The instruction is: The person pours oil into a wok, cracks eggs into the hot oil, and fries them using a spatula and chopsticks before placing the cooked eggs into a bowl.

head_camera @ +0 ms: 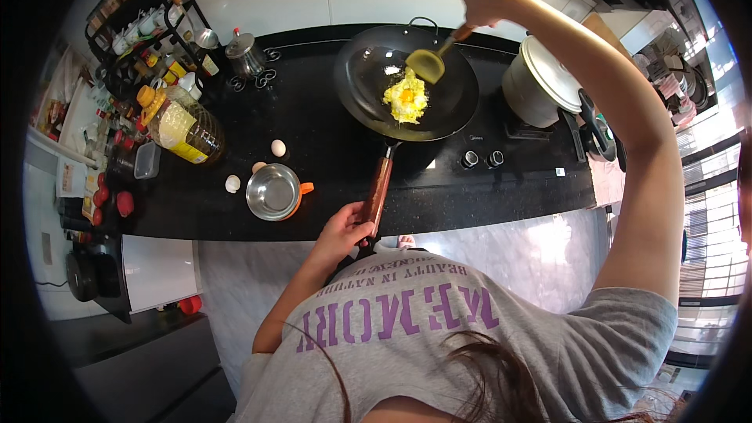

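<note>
A dark wok point(367, 85) sits on the stove, its wooden handle point(379, 188) pointing towards me. My left hand point(346, 226) grips the lower end of that handle. With my right hand point(484, 0), raised beyond the far right rim, I hold a spatula point(426, 64) by its wooden grip. Its broad blade is low over the wok, at the upper edge of a fried egg point(406, 100). The egg is ragged and yellow-white, with an orange yolk patch near its middle. Whether the blade touches it, I cannot tell.
A steel bowl with an orange handle point(273, 191) stands left, near an egg point(278, 148) and an eggshell point(232, 184). Farther left are a large oil jug point(185, 126) and a spice rack point(141, 17). A lidded pot point(529, 88) stands right, beside two stove knobs point(483, 158).
</note>
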Motion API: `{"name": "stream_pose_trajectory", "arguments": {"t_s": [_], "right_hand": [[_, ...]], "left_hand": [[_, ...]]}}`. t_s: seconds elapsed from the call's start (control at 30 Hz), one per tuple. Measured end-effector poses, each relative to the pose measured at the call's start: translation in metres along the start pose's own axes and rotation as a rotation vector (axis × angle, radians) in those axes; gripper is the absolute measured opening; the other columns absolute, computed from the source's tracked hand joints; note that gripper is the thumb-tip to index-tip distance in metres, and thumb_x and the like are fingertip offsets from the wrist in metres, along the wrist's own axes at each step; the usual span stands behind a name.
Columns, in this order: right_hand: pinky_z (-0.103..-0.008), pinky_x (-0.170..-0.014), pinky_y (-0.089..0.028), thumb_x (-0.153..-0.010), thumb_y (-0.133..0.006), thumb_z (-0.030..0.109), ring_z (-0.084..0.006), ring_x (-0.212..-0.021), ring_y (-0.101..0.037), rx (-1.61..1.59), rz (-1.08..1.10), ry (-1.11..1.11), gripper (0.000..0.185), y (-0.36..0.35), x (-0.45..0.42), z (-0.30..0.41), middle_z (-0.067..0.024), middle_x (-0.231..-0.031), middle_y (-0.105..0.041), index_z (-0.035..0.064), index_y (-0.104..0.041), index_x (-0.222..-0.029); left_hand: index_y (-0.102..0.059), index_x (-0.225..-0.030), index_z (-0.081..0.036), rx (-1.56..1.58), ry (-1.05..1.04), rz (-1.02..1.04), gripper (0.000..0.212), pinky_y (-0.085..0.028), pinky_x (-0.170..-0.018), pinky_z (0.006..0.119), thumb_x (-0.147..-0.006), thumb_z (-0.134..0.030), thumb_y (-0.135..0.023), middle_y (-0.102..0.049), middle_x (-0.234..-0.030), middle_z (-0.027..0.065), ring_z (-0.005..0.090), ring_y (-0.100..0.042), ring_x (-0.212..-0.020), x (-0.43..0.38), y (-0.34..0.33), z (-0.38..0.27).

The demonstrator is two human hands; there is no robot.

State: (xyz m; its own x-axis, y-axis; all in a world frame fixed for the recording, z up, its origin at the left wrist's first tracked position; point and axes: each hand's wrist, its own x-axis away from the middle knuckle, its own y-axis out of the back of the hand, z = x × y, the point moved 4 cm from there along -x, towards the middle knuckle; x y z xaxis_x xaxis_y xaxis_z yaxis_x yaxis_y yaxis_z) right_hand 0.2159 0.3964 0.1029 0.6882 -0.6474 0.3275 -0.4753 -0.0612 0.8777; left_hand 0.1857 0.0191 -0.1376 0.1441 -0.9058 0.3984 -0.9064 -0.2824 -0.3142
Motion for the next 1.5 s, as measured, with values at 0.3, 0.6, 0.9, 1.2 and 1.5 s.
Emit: {"name": "stream_pose_trajectory", "arguments": {"t_s": [0.3,0.6,0.9,1.2,1.5], "right_hand": [[-0.0281,-0.05,-0.049,-0.08,-0.059,0.018,-0.0161,-0.068,-0.066,0.383,-0.343,0.14,0.012,-0.064,0.036,0.094,-0.0015,-0.074,-0.068,0.0149,-0.069,-0.073],[-0.0264,-0.046,-0.047,-0.087,-0.053,0.016,-0.0145,-0.062,-0.063,0.278,-0.514,0.095,0.014,-0.123,0.092,0.105,-0.0025,-0.067,-0.062,0.0089,-0.061,-0.076],[-0.0294,-0.046,-0.047,-0.079,-0.054,0.011,-0.0194,-0.056,-0.063,0.158,-0.651,-0.066,0.012,-0.081,0.115,0.046,-0.0064,-0.059,-0.062,0.0086,-0.065,-0.076],[-0.0373,-0.057,-0.05,-0.079,-0.059,0.022,-0.0289,-0.064,-0.062,-0.001,-0.615,-0.135,0.014,-0.065,0.108,0.031,-0.0103,-0.067,-0.063,0.0095,-0.065,-0.081],[-0.0368,-0.058,-0.05,-0.08,-0.058,0.022,-0.0284,-0.066,-0.062,0.02,-0.681,-0.239,0.015,-0.047,0.111,0.018,-0.0103,-0.068,-0.063,0.0134,-0.069,-0.086]], "left_hand": [[-0.042,-0.124,0.002,0.006,0.024,-0.006,0.045,-0.046,-0.067,0.023,-0.085,-0.009,-0.061,-0.059,-0.096,0.0048,0.0099,-0.057,-0.082,0.0,0.0,-0.002],[-0.041,-0.127,0.001,-0.016,-0.002,0.014,0.048,-0.045,-0.07,0.024,-0.086,-0.012,-0.061,-0.06,-0.103,0.0052,0.0102,-0.059,-0.085,-0.002,0.004,0.004],[-0.042,-0.127,0.002,-0.009,0.004,0.034,0.047,-0.045,-0.068,0.024,-0.086,-0.011,-0.061,-0.06,-0.102,0.0061,0.0107,-0.059,-0.084,-0.002,0.005,0.002],[-0.044,-0.125,0.003,-0.023,-0.014,0.045,0.044,-0.045,-0.066,0.024,-0.085,-0.008,-0.061,-0.06,-0.097,0.006,0.0107,-0.059,-0.081,-0.001,0.003,-0.004],[-0.045,-0.125,0.003,-0.036,-0.009,0.03,0.046,-0.046,-0.067,0.024,-0.084,-0.009,-0.062,-0.061,-0.098,0.006,0.0113,-0.059,-0.083,-0.002,0.005,-0.003]]}}
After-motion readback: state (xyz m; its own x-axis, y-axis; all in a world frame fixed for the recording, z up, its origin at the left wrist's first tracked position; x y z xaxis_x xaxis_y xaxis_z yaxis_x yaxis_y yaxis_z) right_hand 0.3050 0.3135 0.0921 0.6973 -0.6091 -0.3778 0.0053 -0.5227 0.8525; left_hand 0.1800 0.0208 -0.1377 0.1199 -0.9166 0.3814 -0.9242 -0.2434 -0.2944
